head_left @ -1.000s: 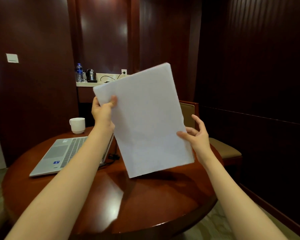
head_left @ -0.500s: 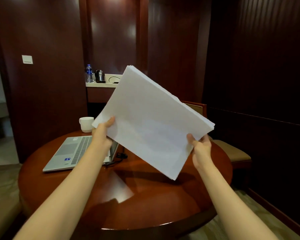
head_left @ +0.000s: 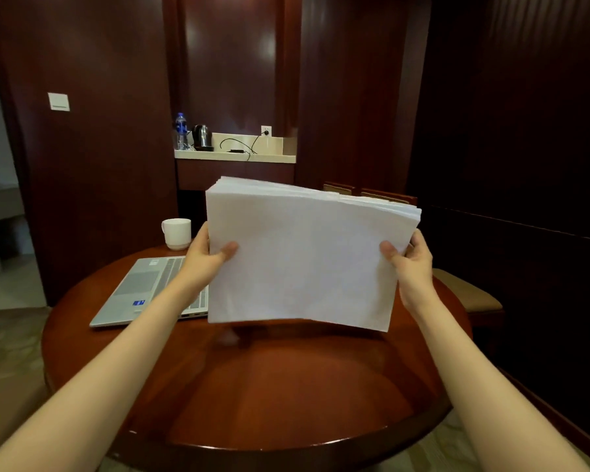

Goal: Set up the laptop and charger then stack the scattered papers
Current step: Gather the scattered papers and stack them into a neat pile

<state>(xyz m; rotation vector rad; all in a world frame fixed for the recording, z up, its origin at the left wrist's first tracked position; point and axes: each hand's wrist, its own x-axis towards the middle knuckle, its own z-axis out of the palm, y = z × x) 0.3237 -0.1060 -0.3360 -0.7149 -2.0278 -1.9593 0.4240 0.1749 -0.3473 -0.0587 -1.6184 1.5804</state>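
Observation:
A stack of white papers (head_left: 307, 260) stands almost upright above the round wooden table (head_left: 252, 396), long side level, its lower edge just off the tabletop. My left hand (head_left: 205, 260) grips the stack's left edge, thumb on the front sheet. My right hand (head_left: 411, 264) grips the right edge the same way. A silver laptop (head_left: 143, 291) lies open flat on the table's left side, partly hidden by my left forearm and the papers. On the back counter a black charger cable (head_left: 235, 146) runs to a wall socket (head_left: 265, 131).
A white mug (head_left: 177, 233) sits at the table's far left edge behind the laptop. A chair with a tan seat (head_left: 470, 294) stands at the right. On the back counter (head_left: 235, 156) are a water bottle (head_left: 181, 131) and a kettle (head_left: 201, 137).
The stack has turned from tilted and high to landscape and level, and dropped towards the tabletop. My right hand went from an open touch to gripping the right edge.

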